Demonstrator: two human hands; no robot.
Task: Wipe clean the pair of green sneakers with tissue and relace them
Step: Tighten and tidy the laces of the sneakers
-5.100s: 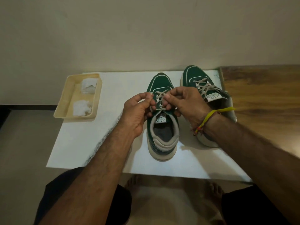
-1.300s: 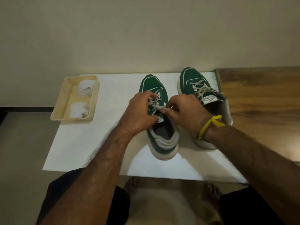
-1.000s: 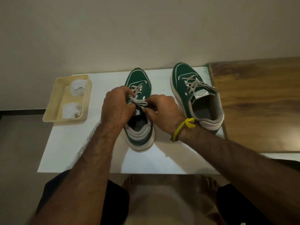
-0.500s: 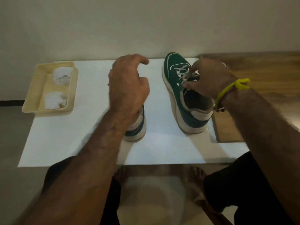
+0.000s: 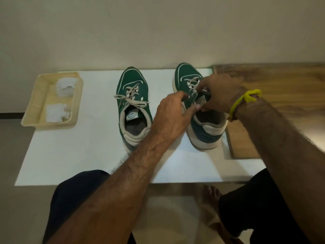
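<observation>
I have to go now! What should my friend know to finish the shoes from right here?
Left hand: fingers reaching to the right shoe, at its laces; a grip isn't clear.
Right hand: pinching those laces.
Left shoe: on the white board, laced and tied in a bow, nobody touching it.
Tray at the left holds two used tissues.
Done: left shoe.
Left: lace and tie the right shoe. Whether wiping is finished can't be told.
</observation>
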